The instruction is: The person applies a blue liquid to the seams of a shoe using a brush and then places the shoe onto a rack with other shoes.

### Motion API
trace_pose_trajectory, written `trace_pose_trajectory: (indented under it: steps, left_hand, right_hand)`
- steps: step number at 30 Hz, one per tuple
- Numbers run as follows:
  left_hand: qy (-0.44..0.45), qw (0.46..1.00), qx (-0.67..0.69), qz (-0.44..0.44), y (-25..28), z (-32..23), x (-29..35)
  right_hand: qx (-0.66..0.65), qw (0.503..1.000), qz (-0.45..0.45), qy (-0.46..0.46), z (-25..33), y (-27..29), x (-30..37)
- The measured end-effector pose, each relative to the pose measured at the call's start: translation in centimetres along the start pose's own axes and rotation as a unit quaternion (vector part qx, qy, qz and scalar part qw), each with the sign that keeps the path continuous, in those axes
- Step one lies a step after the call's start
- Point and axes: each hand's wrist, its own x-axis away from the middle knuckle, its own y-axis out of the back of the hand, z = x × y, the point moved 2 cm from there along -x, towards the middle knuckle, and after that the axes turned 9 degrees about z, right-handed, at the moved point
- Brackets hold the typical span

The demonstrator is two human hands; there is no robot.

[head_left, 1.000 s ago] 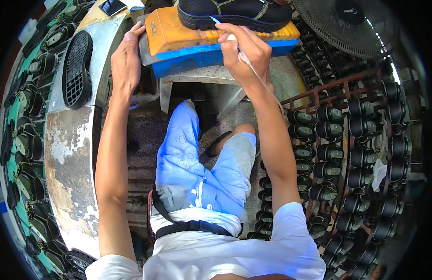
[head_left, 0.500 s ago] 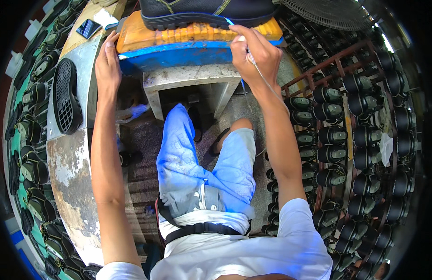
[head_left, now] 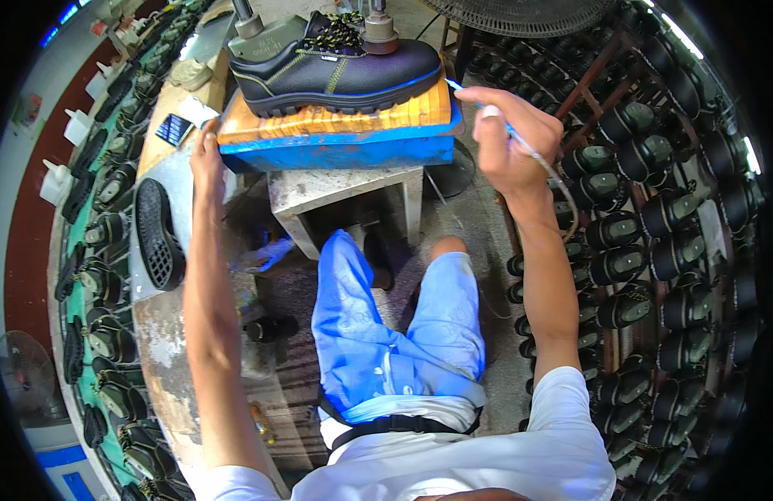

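A black lace-up shoe with yellow stitching and a thick sole rests on its side-facing sole upon a worn orange pad, which tops a blue block. My right hand pinches a thin corded pen-like tool, its bright tip just right of the shoe's toe, apart from it. The tool's pale cord loops down past my wrist. At the pad's left end, my left hand has its fingers stretched upward against the edge, holding nothing.
Metal press posts bear on the shoe from above. A loose black outsole and a dark phone lie on the left bench. Racked shoes crowd my right; more line a green conveyor at far left.
My right hand has moved from the shoe's sole edge out to the right of its toe, tool still held. The view has shifted, showing the whole shoe and press posts. My left hand stays at the pad.
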Motion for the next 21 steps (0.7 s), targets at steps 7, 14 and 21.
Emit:
trace_pose_trajectory:
  steps: [7,14,21]
  left_hand:
    - [0.052,0.992,0.03,-0.11,-9.0,-9.5,16.6]
    - [-0.222,0.971,-0.083,0.023,-11.0,-16.8,20.0]
    - [-0.199,0.884,-0.335,0.257,-12.0,-21.7,-2.4]
  right_hand:
    - [-0.25,0.921,0.155,-0.255,0.2,-6.2,4.1]
    - [-0.014,0.971,0.158,-0.18,2.0,-9.9,1.7]
    - [-0.011,0.955,0.145,-0.257,-5.3,-12.3,-0.2]
